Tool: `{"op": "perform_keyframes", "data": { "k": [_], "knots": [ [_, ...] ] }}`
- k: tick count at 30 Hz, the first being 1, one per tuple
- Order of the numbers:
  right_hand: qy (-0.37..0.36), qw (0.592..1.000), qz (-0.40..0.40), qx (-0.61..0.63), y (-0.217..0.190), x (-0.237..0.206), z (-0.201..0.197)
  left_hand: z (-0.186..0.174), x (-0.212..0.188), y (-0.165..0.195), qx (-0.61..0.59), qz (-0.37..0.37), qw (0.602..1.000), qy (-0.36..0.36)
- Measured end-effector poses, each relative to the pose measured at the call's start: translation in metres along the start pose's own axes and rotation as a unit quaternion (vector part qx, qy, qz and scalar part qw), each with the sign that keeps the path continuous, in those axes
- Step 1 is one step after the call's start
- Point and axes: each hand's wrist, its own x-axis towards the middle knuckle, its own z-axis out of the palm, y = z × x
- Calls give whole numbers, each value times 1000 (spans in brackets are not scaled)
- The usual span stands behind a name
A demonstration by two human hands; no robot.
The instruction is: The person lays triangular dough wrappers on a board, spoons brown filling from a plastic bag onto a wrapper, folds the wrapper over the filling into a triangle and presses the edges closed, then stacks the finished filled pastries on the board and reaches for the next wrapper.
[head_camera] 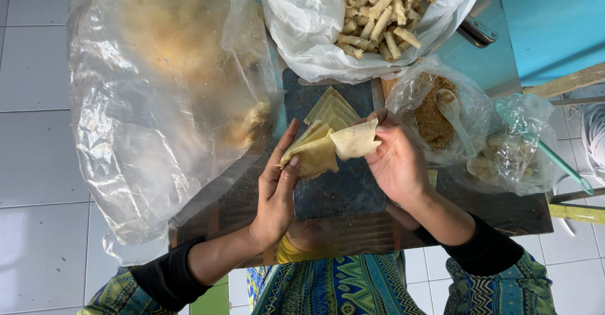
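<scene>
— Head view looks straight down on a small worktop (pixel 504 211). What do the hands have?

— Both share one thin, pale yellow pastry wrapper (pixel 331 146), lifted above the dark blue cutting mat (pixel 337 192) near the worktop's middle. The left hand (pixel 277 189) lies flat and open under the wrapper's left part, fingers straight, supporting it. The right hand (pixel 397 160) is closed in a pinch on the wrapper's right flap, which is peeled up and folded over.

— Anything else on the mat?

— At its far end, a fanned stack of wrappers (pixel 332 105), just behind the lifted one (whether they touch, I cannot tell).

— And around it?

— Along the far edge, a white plastic bag (pixel 302 31) lies open with a heap of rolled pastry sticks (pixel 378 12) inside. Toward the right edge, a clear bag holds brown crumbly filling (pixel 435 122) with a white spoon (pixel 454 113) resting in it. Just beside that, nearer the right edge, another clear bag (pixel 517 145) holds something pale, and a teal stick (pixel 554 157) lies across it. Over the left edge hangs a large cloudy plastic bag (pixel 164 100), its contents blurred.
</scene>
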Motion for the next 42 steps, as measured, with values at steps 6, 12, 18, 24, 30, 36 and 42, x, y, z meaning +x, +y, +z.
{"op": "perform_keyframes", "data": {
  "k": [6, 12, 18, 24, 30, 36, 42],
  "knots": [
    [72, 997, 15, 24, 0, 11, -13, 0, 4, -1, -19, -37, 999, 28],
    [75, 995, -58, -32, -13, 9, -11, -2, 5, -2, -16, -58, 997, 56],
    [60, 995, -76, -31, -27, 22, -21, -3, 5, 0, -41, -72, 995, 60],
    [40, 815, -163, -555, -20, 27, -23, 1, 1, 7, -52, -135, 987, 67],
    [-131, 512, -248, -812, 9, -1, 11, 3, -1, 21, -153, -46, 982, 104],
    [-169, 474, -279, -818, 6, -13, 24, 5, -1, 27, -128, -30, 986, 105],
    [-195, 475, -276, -813, 8, -12, 23, 8, -4, 32, -90, -28, 988, 122]
  ]
}}
